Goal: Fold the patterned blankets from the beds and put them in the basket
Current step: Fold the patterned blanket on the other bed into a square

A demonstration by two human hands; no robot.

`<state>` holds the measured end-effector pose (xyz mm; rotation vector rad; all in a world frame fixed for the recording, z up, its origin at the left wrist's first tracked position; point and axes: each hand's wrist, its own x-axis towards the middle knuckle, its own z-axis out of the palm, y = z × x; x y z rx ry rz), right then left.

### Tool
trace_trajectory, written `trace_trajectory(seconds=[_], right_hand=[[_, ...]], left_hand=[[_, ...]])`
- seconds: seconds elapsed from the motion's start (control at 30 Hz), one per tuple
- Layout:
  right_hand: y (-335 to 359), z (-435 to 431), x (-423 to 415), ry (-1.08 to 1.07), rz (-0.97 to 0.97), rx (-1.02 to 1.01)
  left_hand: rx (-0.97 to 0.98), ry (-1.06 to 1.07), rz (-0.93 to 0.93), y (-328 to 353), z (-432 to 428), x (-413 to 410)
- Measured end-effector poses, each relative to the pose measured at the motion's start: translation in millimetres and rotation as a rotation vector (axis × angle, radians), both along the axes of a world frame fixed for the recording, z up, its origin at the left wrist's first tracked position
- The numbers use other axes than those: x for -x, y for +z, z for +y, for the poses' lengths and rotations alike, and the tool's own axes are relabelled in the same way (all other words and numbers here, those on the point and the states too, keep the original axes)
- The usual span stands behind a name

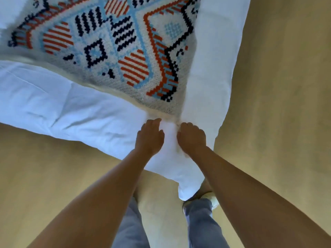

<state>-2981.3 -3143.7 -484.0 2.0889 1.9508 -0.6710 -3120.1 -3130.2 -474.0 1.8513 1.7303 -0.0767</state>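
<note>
A patterned blanket (pixel 111 43) in light blue, orange, navy and white lies flat on a bed with white sheets (pixel 53 104). Its near corner points toward me, with a pale fringed edge. My left hand (pixel 149 136) rests on the sheet just below that corner, fingers curled and reaching at the fringe. My right hand (pixel 191 136) is beside it, fingers curled into a fist at the corner's edge; whether it pinches the fringe or the sheet is hidden. No basket is in view.
The bed's corner hangs over a tan floor (pixel 277 86) that spreads left, right and below. My legs in grey trousers (pixel 200 221) and a light shoe (pixel 213 199) stand right at the bed corner.
</note>
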Motion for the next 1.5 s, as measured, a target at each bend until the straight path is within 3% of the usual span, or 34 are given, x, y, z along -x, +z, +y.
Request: trace_trajectory(seconds=[0.1,0.2,0.37,0.53,1.07,1.17,1.33,1.5], right_hand=[[5.6,-43.9,-30.5,0.189,-0.003,0.062],[11.5,-50.0,-44.6,0.217,0.039,0.104],[29.2,-12.9,-67.9,0.225,0.102,0.032],[34.2,25.9,-104.4,0.356,0.050,-0.064],[24.9,293.5,-206.0,0.491,0.084,-0.117],[19.7,332.1,-233.9,0.501,0.088,-0.109],[16.3,413.2,-281.4,0.684,0.080,-0.149],[23.5,493.6,-298.6,0.824,0.083,-0.181]], left_hand=[[0.031,0.264,-0.020,-2.1,-21.5,-39.0],[0.039,0.361,0.082,-3.3,-38.8,-80.9],[-0.002,0.428,0.185,4.1,-31.1,-119.7],[-0.079,0.301,0.242,5.1,7.4,-130.7],[-0.083,0.352,0.240,-7.5,278.2,-222.2],[-0.095,0.349,0.279,-7.4,317.1,-239.6],[-0.102,0.554,0.399,-13.4,368.1,-256.7],[-0.113,0.527,0.541,-11.8,403.3,-267.9]])
